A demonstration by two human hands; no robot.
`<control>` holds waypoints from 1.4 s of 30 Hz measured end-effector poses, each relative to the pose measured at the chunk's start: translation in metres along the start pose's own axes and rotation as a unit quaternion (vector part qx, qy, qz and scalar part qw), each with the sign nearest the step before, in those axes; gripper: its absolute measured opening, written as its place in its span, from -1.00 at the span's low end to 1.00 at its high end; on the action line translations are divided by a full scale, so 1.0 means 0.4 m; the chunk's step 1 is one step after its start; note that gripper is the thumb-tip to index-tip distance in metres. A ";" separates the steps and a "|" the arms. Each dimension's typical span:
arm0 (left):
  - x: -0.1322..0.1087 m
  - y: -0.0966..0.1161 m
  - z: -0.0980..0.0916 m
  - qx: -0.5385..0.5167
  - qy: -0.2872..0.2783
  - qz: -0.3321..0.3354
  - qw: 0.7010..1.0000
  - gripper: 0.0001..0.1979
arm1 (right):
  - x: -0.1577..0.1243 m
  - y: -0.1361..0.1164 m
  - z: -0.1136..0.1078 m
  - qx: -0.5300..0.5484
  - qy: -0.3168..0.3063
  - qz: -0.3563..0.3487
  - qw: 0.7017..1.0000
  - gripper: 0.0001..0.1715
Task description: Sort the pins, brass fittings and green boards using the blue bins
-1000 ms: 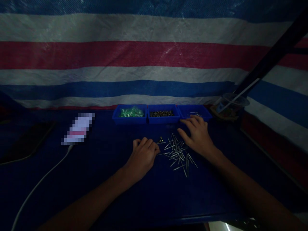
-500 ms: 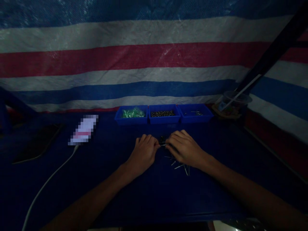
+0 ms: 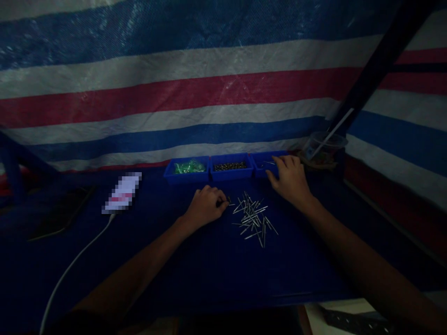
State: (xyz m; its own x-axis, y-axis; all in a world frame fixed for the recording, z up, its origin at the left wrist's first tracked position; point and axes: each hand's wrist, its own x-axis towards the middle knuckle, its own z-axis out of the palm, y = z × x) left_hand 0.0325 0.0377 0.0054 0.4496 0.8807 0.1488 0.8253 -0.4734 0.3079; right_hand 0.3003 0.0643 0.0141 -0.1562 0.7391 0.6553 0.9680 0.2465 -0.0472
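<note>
My left hand is closed in a pinch at the middle of the table, left of a loose pile of thin metal pins. The bright tip of a thin metal pin sticks out past its fingertips; the rest is hidden. Over the front right of the right-hand blue bin hovers my right hand, open, thumb apart from the fingers. A few thin pins show in that bin, close to its fingertips.
Left of that bin stand a blue bin of small brownish metal pieces and another with green, clear-looking pieces. A blurred-out phone with a white cable lies left, beside a dark flat object. A clear cup stands back right.
My right hand has left the left hand's fingertips and moved up and right to the right-hand bin, opening. The pin pile shows uncovered. My left hand stays pinched; the view has shifted slightly.
</note>
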 end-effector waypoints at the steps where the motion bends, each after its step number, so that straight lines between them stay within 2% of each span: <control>1: -0.001 -0.001 0.004 -0.003 0.000 0.004 1.000 -0.86 | -0.012 -0.024 -0.003 0.025 -0.007 -0.011 1.000 -0.47; 3: -0.006 -0.005 0.013 -0.024 0.010 0.004 1.000 -0.87 | -0.033 -0.080 -0.015 0.086 -0.027 -0.049 0.995 -0.52; 6: -0.012 -0.012 0.020 -0.078 0.057 0.005 0.995 -0.81 | -0.057 -0.160 -0.027 0.165 -0.072 -0.130 0.975 -0.58; 10: -0.016 -0.012 0.017 -0.105 0.098 0.011 0.990 -0.77 | -0.074 -0.217 -0.022 0.202 -0.111 -0.178 0.957 -0.62; 14: -0.032 -0.001 0.004 -0.072 0.065 0.035 0.995 -0.76 | -0.081 -0.223 -0.027 0.202 -0.137 -0.198 0.949 -0.71; 18: -0.064 0.020 -0.016 -0.015 -0.001 0.110 0.994 -0.88 | -0.088 -0.212 -0.041 0.222 -0.138 -0.208 0.943 -0.79; 21: -0.078 0.035 -0.028 0.006 -0.049 0.155 0.987 -0.88 | -0.089 -0.201 -0.036 0.226 -0.139 -0.196 0.944 -0.81; 23: -0.078 0.038 -0.030 0.007 -0.067 0.159 0.985 -0.90 | -0.088 -0.196 -0.029 0.228 -0.132 -0.183 0.947 -0.80; 26: -0.071 0.031 -0.020 -0.001 -0.064 0.142 0.988 -0.87 | -0.086 -0.195 -0.028 0.236 -0.147 -0.194 0.941 -0.79; 30: -0.055 0.008 0.005 -0.034 -0.017 0.125 0.991 -0.82 | -0.089 -0.206 -0.033 0.236 -0.184 -0.232 0.926 -0.76; 35: -0.047 0.004 0.012 -0.053 0.013 0.138 0.989 -0.78 | -0.096 -0.226 -0.033 0.204 -0.120 -0.213 0.948 -0.79; 42: -0.053 0.041 -0.020 -0.082 0.088 0.144 0.982 -0.73 | -0.084 -0.250 -0.068 0.206 -0.026 -0.186 0.960 -0.83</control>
State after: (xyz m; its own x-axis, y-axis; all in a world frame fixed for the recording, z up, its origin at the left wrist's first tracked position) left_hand 0.0338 0.0112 0.0149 0.5775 0.7071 0.4081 0.6000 -0.7066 0.3752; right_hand 0.2139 -0.0023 0.0171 -0.4964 0.5796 0.6463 0.6848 0.7190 -0.1187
